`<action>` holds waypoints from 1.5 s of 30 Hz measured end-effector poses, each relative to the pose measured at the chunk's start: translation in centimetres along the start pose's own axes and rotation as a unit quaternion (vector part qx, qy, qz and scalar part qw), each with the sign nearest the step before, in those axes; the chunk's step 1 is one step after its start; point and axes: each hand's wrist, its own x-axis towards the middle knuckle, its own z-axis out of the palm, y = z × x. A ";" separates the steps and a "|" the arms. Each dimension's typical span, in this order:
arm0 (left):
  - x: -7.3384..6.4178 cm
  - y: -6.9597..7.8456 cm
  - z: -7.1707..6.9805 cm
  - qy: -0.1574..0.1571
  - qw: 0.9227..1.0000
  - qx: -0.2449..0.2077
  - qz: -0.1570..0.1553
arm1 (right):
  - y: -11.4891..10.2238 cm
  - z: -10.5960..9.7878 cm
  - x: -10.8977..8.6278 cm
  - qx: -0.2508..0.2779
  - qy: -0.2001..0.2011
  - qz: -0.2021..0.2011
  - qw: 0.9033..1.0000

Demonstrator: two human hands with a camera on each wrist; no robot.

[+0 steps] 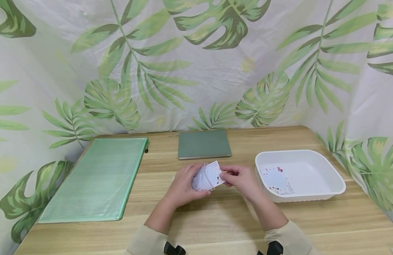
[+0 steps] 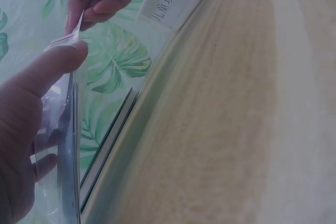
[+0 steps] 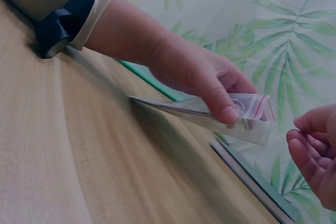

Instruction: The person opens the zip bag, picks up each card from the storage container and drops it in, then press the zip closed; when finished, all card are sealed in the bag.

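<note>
My left hand (image 1: 183, 186) grips a small clear zip bag (image 1: 199, 180) with a red line along its mouth. Its thumb lies on one face, and flat contents show through the plastic. A white card (image 1: 214, 172) with small print and reddish specks shows at the mouth end. My right hand (image 1: 238, 178) pinches the right edge of that card between thumb and fingers. From the left wrist, a thin white tip (image 2: 80, 22) reaches up to the right hand's fingers. The right wrist view shows the bag (image 3: 247, 121) held above the table, tilted.
A green mesh zip pouch (image 1: 97, 180) lies at the left. A dark green notebook (image 1: 203, 144) lies at the back edge. On the right stands a white plastic bin (image 1: 314, 173) holding a similar printed card (image 1: 277, 181); a label (image 2: 170, 3) marks its outside.
</note>
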 end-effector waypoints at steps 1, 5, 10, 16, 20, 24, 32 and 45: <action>0.0 0.0 0.0 0.000 1.000 0.002 -0.001 | 0.1 0.1 0.0 0.000 -0.007 -0.001 1.000; 0.0 0.2 -0.1 -0.007 1.000 -0.008 -0.008 | 0.6 0.3 0.1 -0.004 -0.034 -0.005 0.999; -0.1 0.4 -0.2 -0.010 1.000 -0.015 -0.014 | 1.0 0.7 0.2 -0.009 -0.053 -0.010 0.998; -0.1 0.3 -0.2 -0.018 0.999 -0.019 -0.024 | 1.2 1.2 0.2 -0.030 -0.060 -0.014 0.998; -0.1 0.3 -0.2 -0.013 1.000 -0.017 -0.021 | 1.1 0.9 0.1 -0.029 -0.054 -0.013 0.998; -0.1 0.3 -0.2 -0.007 1.000 -0.016 -0.013 | 0.7 -0.2 0.0 -0.014 -0.036 -0.009 0.999; 0.0 0.1 -0.1 -0.004 1.000 -0.019 -0.005 | -0.6 -4.3 -0.2 -0.038 0.005 -0.022 0.999; 0.0 0.2 -0.3 -0.018 1.000 -0.017 -0.018 | 0.6 -13.2 0.9 -0.192 0.052 0.003 0.980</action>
